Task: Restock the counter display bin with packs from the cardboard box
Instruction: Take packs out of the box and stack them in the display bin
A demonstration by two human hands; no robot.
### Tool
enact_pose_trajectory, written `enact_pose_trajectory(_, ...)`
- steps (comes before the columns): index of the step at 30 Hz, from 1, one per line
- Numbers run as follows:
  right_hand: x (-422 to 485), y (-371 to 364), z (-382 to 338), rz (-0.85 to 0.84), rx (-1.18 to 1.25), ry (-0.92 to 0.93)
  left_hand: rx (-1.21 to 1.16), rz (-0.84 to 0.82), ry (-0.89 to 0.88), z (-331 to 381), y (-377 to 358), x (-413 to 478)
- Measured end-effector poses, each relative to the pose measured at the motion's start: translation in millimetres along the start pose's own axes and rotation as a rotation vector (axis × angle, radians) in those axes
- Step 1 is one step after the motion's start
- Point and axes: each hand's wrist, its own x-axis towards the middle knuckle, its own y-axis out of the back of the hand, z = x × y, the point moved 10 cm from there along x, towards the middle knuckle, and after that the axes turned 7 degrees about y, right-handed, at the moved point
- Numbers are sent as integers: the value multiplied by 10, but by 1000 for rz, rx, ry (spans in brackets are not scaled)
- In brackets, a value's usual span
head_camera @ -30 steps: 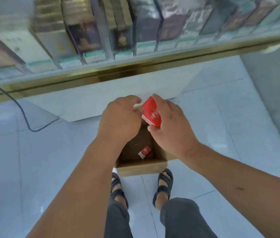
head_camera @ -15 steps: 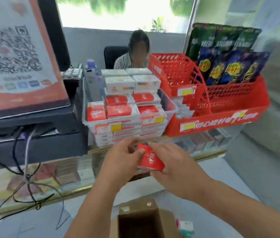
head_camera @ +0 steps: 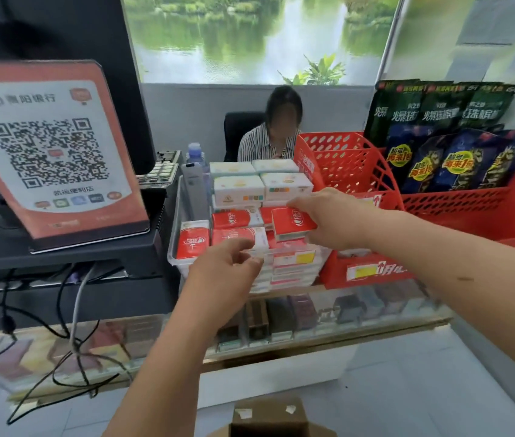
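Red pack was pinched in the right hand, fingers along the top edge, thumb below, held slightly tilted over the right-hand rows of the clear display bin. The bin held stacked red packs in front and white packs behind. Left hand sat at the bin's front wall, fingers loosely curled, gripping nothing. Red basket stood just right of the bin, QR sign to its left. Cardboard box was on the floor below the counter.
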Motion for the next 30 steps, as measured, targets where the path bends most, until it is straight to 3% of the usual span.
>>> enact_pose_trajectory(6, 296, -324, 124, -151, 64, 78, 40, 78, 45, 21, -123, -6)
enact_pose_trajectory(18, 283, -531, 144, -42, 213, 120, 110, 69, 77, -38, -344, -8)
enact_pose_trajectory(25, -220, -198, 76, 253, 308, 29, 109, -22, 43, -140, -388, -30)
enact_pose_trajectory(30, -762, -347, -413, 408, 327, 65, 96, -117, 86, -568, -517, -39)
